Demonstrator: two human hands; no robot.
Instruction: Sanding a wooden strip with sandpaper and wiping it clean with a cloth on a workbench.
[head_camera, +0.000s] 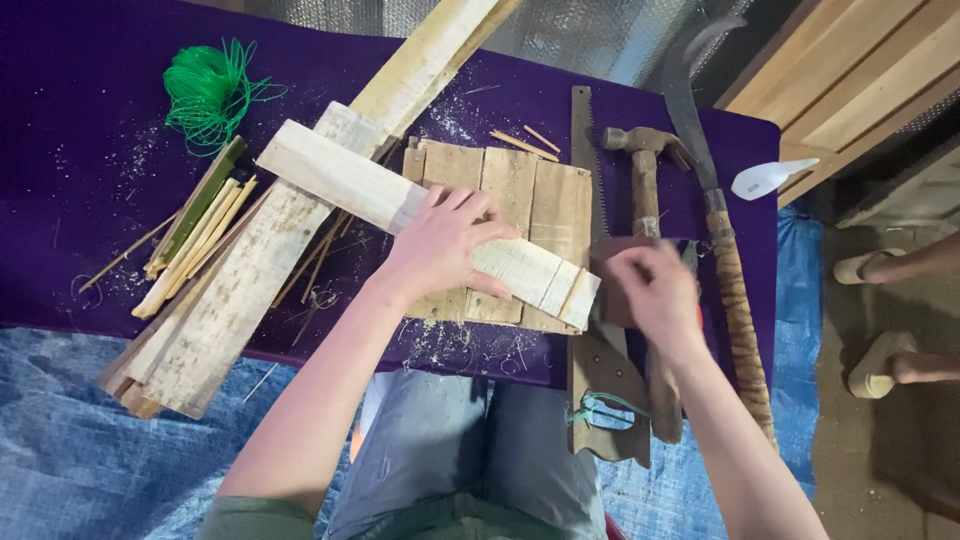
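A pale split bamboo slat (340, 175) lies slantwise across a small board of wooden planks (545, 200) on a purple cloth (80, 200). My left hand (440, 245) presses flat on the slat near its right half. My right hand (655, 290) is blurred at the slat's right end and grips a reddish-brown block (612, 285) against that end. A hand saw (600, 380) lies just under and beside my right hand.
A hammer (645, 165) and a long curved blade with a wrapped handle (735, 300) lie right of the saw. A long wide bamboo plank (260, 260), thin bamboo strips (195, 240) and a coil of green cord (208, 92) lie at the left. Another person's feet (885, 315) are at the right.
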